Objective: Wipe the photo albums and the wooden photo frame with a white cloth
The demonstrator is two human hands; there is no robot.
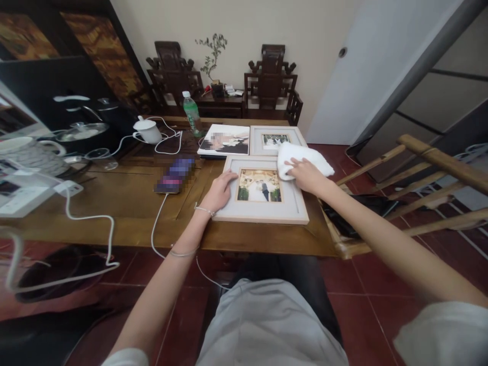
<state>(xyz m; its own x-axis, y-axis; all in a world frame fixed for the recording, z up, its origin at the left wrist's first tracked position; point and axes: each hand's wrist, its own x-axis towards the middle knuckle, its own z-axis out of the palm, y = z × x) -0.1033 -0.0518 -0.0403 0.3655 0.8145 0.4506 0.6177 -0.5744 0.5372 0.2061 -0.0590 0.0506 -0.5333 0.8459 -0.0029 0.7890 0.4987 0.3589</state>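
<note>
A light wooden picture frame (pixel 263 213) lies flat near the front edge of the table, a wedding photo in its middle. My left hand (pixel 221 191) rests on the frame's left side, fingers stretched over its border. In my right hand (pixel 304 175) is a folded white cloth (pixel 305 156), pressed on the frame's upper right corner. Behind it lies a second picture frame (pixel 256 141), partly covered by the cloth. Left of that one is a photo panel (pixel 224 140) whose picture is partly blurred out.
On the wooden table (pixel 125 203) to the left are a phone (pixel 175 175) on a white cable, a lidded white cup (pixel 147 130), a green-labelled bottle (pixel 191 113), a clear cup (pixel 102 159) and a power strip (pixel 26 198). A wooden chair (pixel 415 203) stands at the right.
</note>
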